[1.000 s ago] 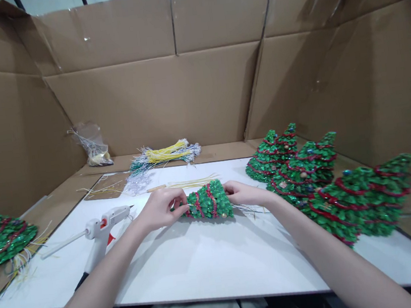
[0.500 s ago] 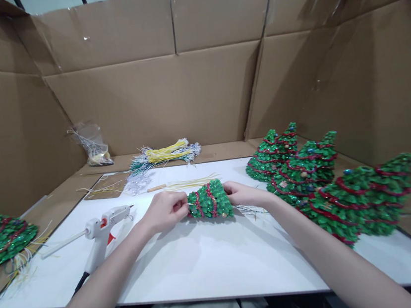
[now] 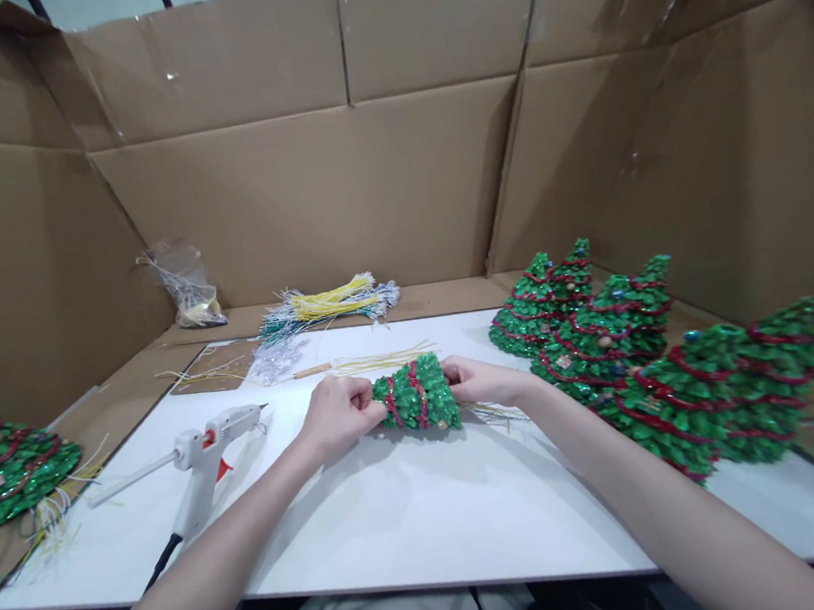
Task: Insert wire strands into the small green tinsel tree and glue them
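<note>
A small green tinsel Christmas tree [image 3: 422, 397] with red garland lies on its side over the white board [image 3: 433, 519]. Its narrow end points left, where my left hand [image 3: 338, 412] pinches the tip with closed fingers. At the wide base, my right hand [image 3: 480, 380] grips the edge, its fingertips partly hidden behind the tree. Thin wires [image 3: 495, 414] stick out to the right beneath my right wrist.
A white glue gun [image 3: 203, 459] stands left of my forearm. Finished-looking Christmas trees [image 3: 658, 413] crowd the right side, and another tree [image 3: 4, 468] lies far left. Wire bundles [image 3: 333, 302] and a plastic bag [image 3: 189, 287] sit at the back, before cardboard walls [image 3: 290, 201].
My left hand's fingers have shifted slightly at the tree's tip, with the thumb now stretched further along it. The tree and my right hand stay nearly in place.
</note>
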{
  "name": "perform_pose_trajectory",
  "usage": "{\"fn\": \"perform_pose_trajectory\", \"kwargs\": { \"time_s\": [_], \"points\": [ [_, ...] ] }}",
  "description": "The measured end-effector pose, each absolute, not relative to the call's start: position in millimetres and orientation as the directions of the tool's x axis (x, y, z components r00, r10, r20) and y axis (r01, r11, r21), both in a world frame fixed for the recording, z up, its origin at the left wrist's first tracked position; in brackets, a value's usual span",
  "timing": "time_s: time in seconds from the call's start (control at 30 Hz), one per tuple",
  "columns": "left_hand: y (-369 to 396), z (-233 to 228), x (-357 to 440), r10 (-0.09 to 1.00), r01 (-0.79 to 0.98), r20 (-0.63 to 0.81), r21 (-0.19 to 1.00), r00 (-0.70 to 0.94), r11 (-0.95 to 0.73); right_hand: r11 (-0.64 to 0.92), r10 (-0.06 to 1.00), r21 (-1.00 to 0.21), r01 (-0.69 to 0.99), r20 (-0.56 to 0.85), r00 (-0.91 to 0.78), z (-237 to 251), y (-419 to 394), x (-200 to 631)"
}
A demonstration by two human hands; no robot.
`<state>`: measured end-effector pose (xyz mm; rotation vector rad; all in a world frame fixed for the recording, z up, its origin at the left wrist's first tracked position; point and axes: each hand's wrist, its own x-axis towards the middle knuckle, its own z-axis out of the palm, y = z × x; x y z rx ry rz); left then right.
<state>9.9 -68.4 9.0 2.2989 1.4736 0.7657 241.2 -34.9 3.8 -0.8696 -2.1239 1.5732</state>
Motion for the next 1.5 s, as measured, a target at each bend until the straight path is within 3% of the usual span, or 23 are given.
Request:
{"fn": "perform_pose_trajectory", "kwargs": {
  "time_s": [0.23,0.67,1.0,1.33,1.43,1.5],
  "points": [
    [-74.7,18.9,14.8,0.897,0.829,0.312,0.371,0.314,-0.419,0.145,0.642,-0.96,0.239,-0.092,-0.761,-5.4,-30.3,241.5],
    [-76.4,17.2,11.0,0.768,0.842,0.424,0.024,0.48,-0.539,0.213,0.665,-0.926,0.312,-0.096,-0.74,-1.7,-30.9,240.8],
    [-77.6,20.6,5.9,0.785,0.824,0.397,0.112,0.475,-0.555,0.245,0.716,-0.923,0.295,-0.033,-0.697,0.3,-35.9,231.3],
    [-103.4,60.1,-10.8,0.636,0.74,0.666,0.185,0.39,-0.647,0.265,0.693,-0.929,0.259,-0.003,-0.721,-2.9,-34.4,230.9],
    [-131.5,71.8,-23.3,0.676,0.701,0.59,0.243,0.442,-0.67,0.279,0.683,-0.927,0.25,0.008,-0.731,-3.6,-34.0,230.9],
    [-150.5,74.5,-36.0,0.749,0.719,0.449,0.281,0.487,-0.636,0.285,0.68,-0.927,0.242,0.018,-0.733,-3.5,-34.0,230.8]
  ]
}}
